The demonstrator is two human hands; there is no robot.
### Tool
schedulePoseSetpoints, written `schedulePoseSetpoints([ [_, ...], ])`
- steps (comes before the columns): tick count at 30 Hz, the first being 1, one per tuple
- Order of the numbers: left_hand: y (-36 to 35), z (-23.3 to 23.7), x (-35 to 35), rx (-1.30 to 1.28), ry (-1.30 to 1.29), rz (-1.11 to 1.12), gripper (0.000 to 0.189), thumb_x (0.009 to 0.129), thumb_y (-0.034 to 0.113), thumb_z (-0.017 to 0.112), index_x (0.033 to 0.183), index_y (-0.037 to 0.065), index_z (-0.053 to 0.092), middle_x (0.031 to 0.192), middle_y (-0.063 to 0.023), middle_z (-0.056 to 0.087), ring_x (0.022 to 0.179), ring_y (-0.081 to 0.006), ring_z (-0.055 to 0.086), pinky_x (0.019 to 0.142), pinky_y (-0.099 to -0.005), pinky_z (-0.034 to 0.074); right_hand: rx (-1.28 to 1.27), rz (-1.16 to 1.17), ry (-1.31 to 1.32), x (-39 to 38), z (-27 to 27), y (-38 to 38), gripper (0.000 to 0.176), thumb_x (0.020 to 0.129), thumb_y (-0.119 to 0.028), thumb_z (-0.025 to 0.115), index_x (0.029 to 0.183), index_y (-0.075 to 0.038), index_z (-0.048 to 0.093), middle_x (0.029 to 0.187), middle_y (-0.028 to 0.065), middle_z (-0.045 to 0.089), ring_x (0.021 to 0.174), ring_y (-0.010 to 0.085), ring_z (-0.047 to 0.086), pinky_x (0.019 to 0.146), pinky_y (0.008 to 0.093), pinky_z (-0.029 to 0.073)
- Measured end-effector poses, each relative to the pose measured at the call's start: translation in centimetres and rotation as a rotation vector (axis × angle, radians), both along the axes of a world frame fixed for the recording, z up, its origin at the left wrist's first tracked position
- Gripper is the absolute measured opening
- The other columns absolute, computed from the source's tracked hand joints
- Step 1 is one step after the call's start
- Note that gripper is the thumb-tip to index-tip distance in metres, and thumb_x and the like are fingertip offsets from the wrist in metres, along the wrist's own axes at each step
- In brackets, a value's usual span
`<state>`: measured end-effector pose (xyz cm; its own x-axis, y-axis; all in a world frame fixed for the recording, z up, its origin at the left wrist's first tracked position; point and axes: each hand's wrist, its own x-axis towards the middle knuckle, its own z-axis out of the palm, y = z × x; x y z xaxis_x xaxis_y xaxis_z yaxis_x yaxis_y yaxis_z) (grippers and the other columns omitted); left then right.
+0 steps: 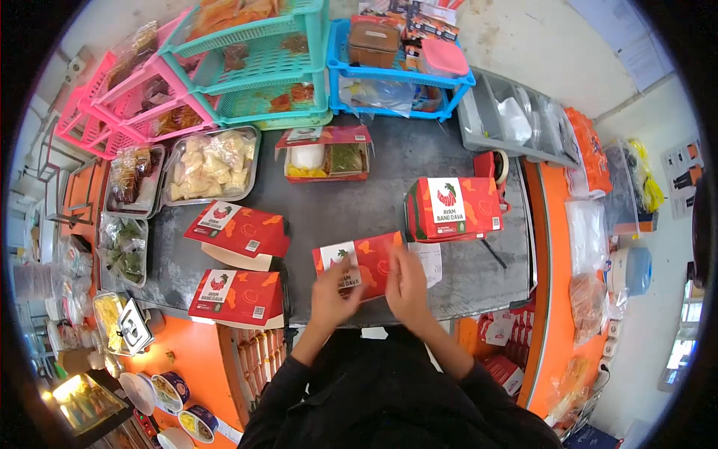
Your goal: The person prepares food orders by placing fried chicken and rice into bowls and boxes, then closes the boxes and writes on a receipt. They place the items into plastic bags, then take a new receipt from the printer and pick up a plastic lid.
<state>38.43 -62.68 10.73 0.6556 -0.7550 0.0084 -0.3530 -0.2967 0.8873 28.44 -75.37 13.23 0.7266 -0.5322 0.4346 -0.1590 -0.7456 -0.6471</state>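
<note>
A red cardboard food box printed "Ayam Bang Dava" lies at the front middle of the dark table. My left hand grips its left front, with bent fingers over the printed label. At its right end, my right hand has its fingers pressed together against the side. Both hands are slightly blurred. Two similar red boxes, a rear one with its lid raised and a front one, sit to the left. Stacked red boxes stand at right. Farther back, an opened box shows rice and green food.
Plastic-wrapped trays of pale pieces and greens line the left side. Green shelves and a blue rack stand behind. A grey cutlery tray, a tape dispenser, a paper slip and a black pen are at right.
</note>
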Motion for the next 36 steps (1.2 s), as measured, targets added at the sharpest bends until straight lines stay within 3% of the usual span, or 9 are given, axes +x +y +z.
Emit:
schedulePoseSetpoints([
  [3,-4.8,-0.8,6.6,-0.426,0.051,0.510,0.038,0.084,0.017,0.054,0.116,-0.003,0.048,0.114,-0.0192,0.052,0.105,-0.0283,0.051,0.091,-0.0367,0.037,0.070,-0.208,0.046,10.3,-1.6,-5.6,0.026,0.085,-0.010,0.045,0.105,0.005,0.049,0.089,0.0255,0.052,0.083,0.0419,0.052,0.074,0.0441,0.044],
  [7,-10.9,-8.4,17.8,-0.081,-0.376,0.866,0.035,0.085,0.019,0.049,0.109,-0.006,0.051,0.108,-0.0264,0.054,0.101,-0.0378,0.052,0.086,-0.0383,0.042,0.308,-0.260,0.541,16.5,-5.6,-10.8,0.033,0.087,-0.020,0.041,0.086,0.008,0.057,0.080,0.0293,0.057,0.081,0.0460,0.054,0.072,0.0495,0.043],
  [13,-9.0,-2.5,16.2,0.232,-0.198,0.649,0.019,0.079,0.009,0.046,0.078,-0.005,0.059,0.077,-0.0281,0.057,0.078,-0.0440,0.056,0.068,-0.0486,0.045,0.072,-0.195,0.305,14.0,-6.0,-10.8,0.032,0.085,-0.019,0.041,0.071,0.004,0.057,0.070,0.0265,0.057,0.068,0.0429,0.057,0.067,0.0477,0.045],
  [17,-3.7,6.7,8.6,0.234,-0.287,0.552,0.016,0.078,0.009,0.048,0.072,-0.005,0.054,0.069,-0.0260,0.055,0.070,-0.0421,0.056,0.058,-0.0459,0.044,-0.003,-0.053,0.369,7.2,4.1,-7.8,0.027,0.085,-0.016,0.041,0.074,0.004,0.054,0.072,0.0265,0.056,0.072,0.0432,0.055,0.066,0.0486,0.043],
  [23,5.0,5.2,-1.6,0.197,-0.008,0.401,0.013,0.077,0.007,0.052,0.078,-0.006,0.054,0.066,-0.0263,0.053,0.064,-0.0379,0.057,0.053,-0.0386,0.043,0.516,-0.029,0.362,-5.6,1.0,-1.8,0.032,0.090,-0.027,0.041,0.089,0.003,0.052,0.063,0.0158,0.055,0.055,0.0351,0.052,0.053,0.0441,0.039],
  [26,7.6,-0.1,-3.1,0.231,0.292,0.407,0.017,0.078,0.006,0.054,0.091,-0.005,0.055,0.084,-0.0247,0.058,0.080,-0.0317,0.060,0.065,-0.0335,0.045,0.819,-0.015,0.385,-8.1,-2.2,-0.9,0.032,0.090,-0.025,0.045,0.113,-0.003,0.049,0.083,0.0093,0.058,0.070,0.0215,0.057,0.063,0.0389,0.045],
  [28,7.1,1.4,-2.8,-0.300,0.627,0.493,0.035,0.077,0.004,0.055,0.110,-0.005,0.048,0.110,-0.0209,0.054,0.105,-0.0285,0.053,0.083,-0.0302,0.041,0.235,-0.206,0.083,-6.3,0.8,-0.9,0.037,0.084,-0.013,0.052,0.119,-0.007,0.047,0.106,0.0160,0.051,0.094,0.0224,0.055,0.081,0.0337,0.043],
  [32,4.5,3.8,-0.8,-0.098,-0.100,0.287,0.051,0.079,-0.007,0.045,0.128,-0.003,0.033,0.124,-0.0187,0.046,0.119,-0.0266,0.042,0.093,-0.0308,0.036,0.215,0.175,0.190,-4.5,4.7,-2.4,0.052,0.073,0.005,0.053,0.123,-0.010,0.047,0.123,0.0199,0.039,0.115,0.0349,0.041,0.093,0.0379,0.036],
  [36,3.5,3.1,-2.1,-0.071,0.123,0.291,0.048,0.080,-0.007,0.042,0.127,-0.001,0.034,0.124,-0.0222,0.044,0.116,-0.0300,0.045,0.094,-0.0342,0.036,0.311,0.062,0.055,-4.7,0.6,-0.4,0.063,0.069,0.010,0.048,0.126,-0.015,0.042,0.119,0.0201,0.041,0.111,0.0353,0.044,0.095,0.0372,0.035],
])
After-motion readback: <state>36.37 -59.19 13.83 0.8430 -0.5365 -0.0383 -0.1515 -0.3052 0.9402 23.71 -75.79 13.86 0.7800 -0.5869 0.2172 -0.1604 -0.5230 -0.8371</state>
